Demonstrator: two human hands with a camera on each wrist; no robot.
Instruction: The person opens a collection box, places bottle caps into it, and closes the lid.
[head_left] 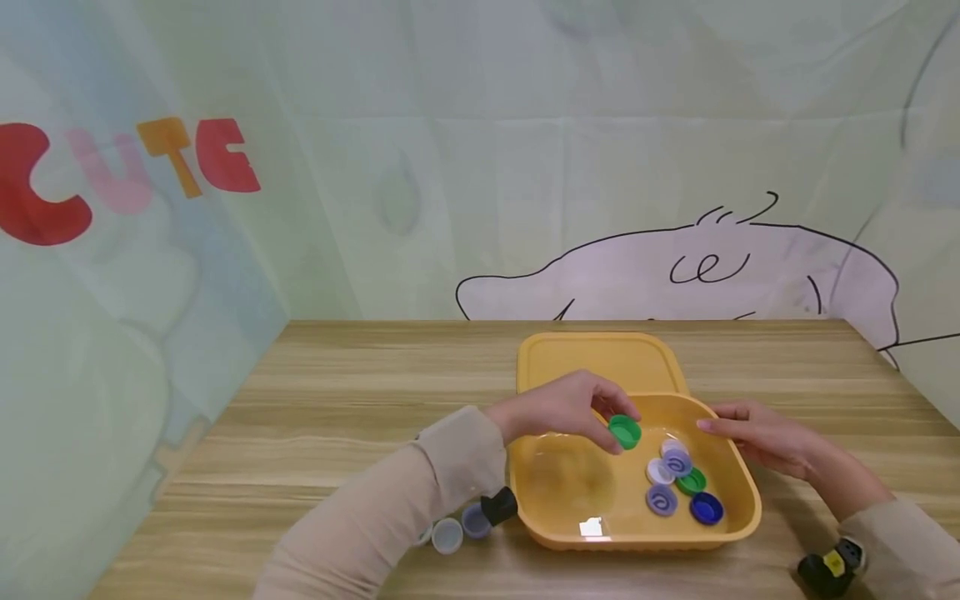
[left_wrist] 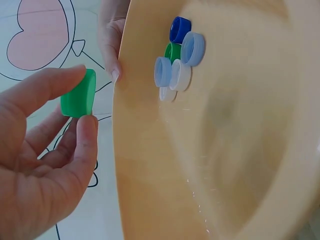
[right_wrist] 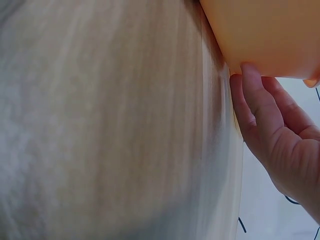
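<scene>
Between thumb and fingertips, my left hand (head_left: 567, 406) pinches a green bottle cap (head_left: 624, 432) over the yellow plastic box (head_left: 555, 533). The left wrist view shows that green cap (left_wrist: 80, 95) side-on, beside the box wall. My right hand (head_left: 772, 442) holds the box's right end, its thumb at the rim and the fingers against the outer wall (right_wrist: 280, 40). Inside, toward the right, lie a dark blue cap (head_left: 707, 507), another green cap (head_left: 691, 481), two light purple caps (head_left: 662, 500) and two white caps (head_left: 660, 472), some overlapping.
A flat yellow lid (head_left: 600, 358) lies on the wooden table (head_left: 375, 367) behind the box. Left of the box, partly behind my left sleeve, are pale caps (head_left: 447, 536) and a light purple cap (head_left: 476, 521). A printed cloth (head_left: 450, 167) hangs behind the table.
</scene>
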